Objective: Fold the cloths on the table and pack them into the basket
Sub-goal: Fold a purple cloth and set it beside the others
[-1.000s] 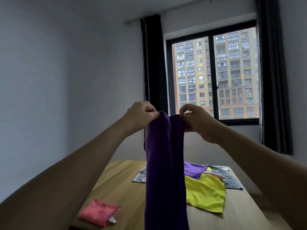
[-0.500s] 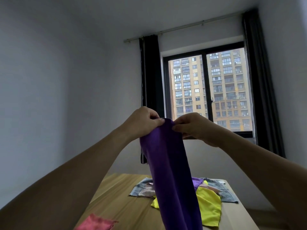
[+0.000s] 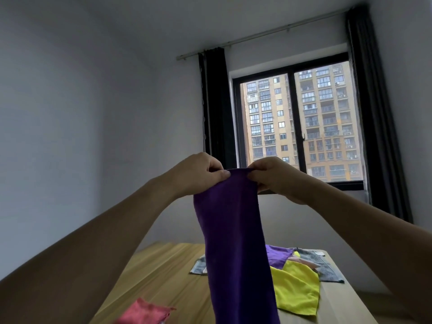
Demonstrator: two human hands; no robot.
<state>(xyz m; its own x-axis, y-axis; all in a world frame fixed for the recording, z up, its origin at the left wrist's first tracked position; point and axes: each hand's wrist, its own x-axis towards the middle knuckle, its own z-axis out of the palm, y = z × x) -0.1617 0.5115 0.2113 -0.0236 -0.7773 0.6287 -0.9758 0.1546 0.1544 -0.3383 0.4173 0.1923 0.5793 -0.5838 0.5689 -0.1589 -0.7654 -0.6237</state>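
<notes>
You are facing a wooden table that is stretching from the bottom edge toward 12 o'clock, with a dark-framed window sitting high at about 1 o'clock beyond it. You are holding a dark purple cloth up in front of you, above the table; it is hanging straight down through the centre of view as a long narrow strip and running off the bottom edge at 6 o'clock. Your left hand is pinching the top left corner of that cloth, fingers curled tight on the fabric, at about 11 o'clock from the strip's middle. Your right hand is gripping the top right corner in the same closed pinch, at about 1 o'clock, with the two hands sitting near each other and the top hem stretching between them.

On the table, a loose pile is lying at about 4 o'clock from the hanging strip: a yellow cloth nearest you, a grey cloth behind it toward the far edge, and a lighter purple cloth partly hidden behind the strip. A pink cloth is lying folded at 7 o'clock, near the bottom edge.
</notes>
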